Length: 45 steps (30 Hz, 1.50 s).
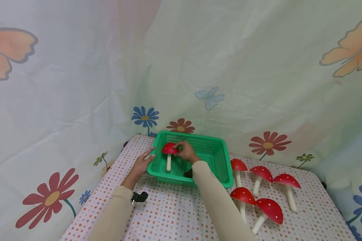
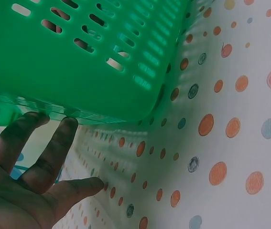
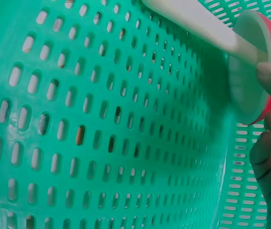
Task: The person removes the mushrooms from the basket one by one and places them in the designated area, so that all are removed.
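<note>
A green slotted plastic basket (image 1: pixel 172 177) stands at the far side of the table. Inside its left part is a toy mushroom (image 1: pixel 170 148) with a white-dotted red cap and a pale stem pointing toward me. My right hand (image 1: pixel 187 152) pinches the cap's edge between thumb and fingers; in the right wrist view the thumb lies against the pale underside of the cap (image 3: pixel 250 81). Beside the basket's left end is my left hand (image 1: pixel 140 165), its fingers extended. In the left wrist view, its fingertips (image 2: pixel 69 126) are right at the basket wall (image 2: pixel 78 90).
Several more red-capped mushrooms lie on the table to the right of the basket, among them a near one (image 1: pixel 269 210) and a far-right one (image 1: pixel 287 180). The dotted tablecloth (image 1: pixel 166 214) covers the table. A flower-printed curtain (image 1: pixel 175 67) hangs close behind the basket.
</note>
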Available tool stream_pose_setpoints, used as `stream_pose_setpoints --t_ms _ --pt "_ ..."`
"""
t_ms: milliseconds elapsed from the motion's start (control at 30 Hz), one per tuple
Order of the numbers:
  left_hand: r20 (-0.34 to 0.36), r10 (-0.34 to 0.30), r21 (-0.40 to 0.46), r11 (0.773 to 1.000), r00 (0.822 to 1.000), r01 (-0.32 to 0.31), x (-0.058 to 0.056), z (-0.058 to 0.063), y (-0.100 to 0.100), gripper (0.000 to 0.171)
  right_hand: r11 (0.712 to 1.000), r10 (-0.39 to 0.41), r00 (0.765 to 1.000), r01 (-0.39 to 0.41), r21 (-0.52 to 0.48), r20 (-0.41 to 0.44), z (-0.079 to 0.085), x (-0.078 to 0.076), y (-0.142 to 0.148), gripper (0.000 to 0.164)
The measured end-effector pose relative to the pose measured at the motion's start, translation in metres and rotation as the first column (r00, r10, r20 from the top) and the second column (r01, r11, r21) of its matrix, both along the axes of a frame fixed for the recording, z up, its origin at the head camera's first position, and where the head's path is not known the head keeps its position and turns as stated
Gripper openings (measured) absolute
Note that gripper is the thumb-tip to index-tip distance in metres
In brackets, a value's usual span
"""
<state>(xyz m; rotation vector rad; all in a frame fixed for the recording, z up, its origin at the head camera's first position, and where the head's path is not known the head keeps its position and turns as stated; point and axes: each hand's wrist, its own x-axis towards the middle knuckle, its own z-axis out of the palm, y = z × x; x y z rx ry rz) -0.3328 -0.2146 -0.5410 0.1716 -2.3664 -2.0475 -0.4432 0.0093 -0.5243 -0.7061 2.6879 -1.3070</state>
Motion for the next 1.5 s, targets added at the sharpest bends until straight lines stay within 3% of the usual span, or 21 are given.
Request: stream_pose_setpoints --t_ms 267,567,933,1100,1300,1500 --pt "-0.003 0.010 -0.015 1.000 1.000 -0.010 -0.001 0.002 -0.001 0.047 0.996 -0.022 0.997 0.029 0.083 -0.079 0.003 -0.001 -0.001 0.007" --pt "-0.011 0.011 -0.012 1.000 1.000 -0.011 -0.002 0.006 -0.001 0.047 0.983 -0.048 0.981 0.080 0.165 -0.189 0.009 -0.001 -0.001 0.009" --pt "-0.016 0.013 -0.003 1.000 1.000 -0.014 0.000 0.008 0.001 0.046 0.977 -0.044 0.977 0.086 0.196 -0.210 0.016 0.001 -0.001 0.010" --pt "-0.026 0.007 -0.012 1.000 1.000 -0.008 0.001 0.008 0.001 0.046 0.979 -0.084 0.978 0.116 0.168 -0.189 0.018 0.005 0.000 0.012" --pt "-0.050 -0.029 -0.058 0.998 0.998 0.026 0.002 0.006 0.001 0.047 0.984 -0.159 0.976 0.169 0.054 -0.147 0.018 0.012 0.003 0.015" --pt "-0.034 -0.068 -0.084 0.994 0.997 0.065 0.000 0.005 -0.004 0.049 0.980 -0.200 0.955 0.199 -0.028 -0.217 0.041 0.026 0.022 0.016"
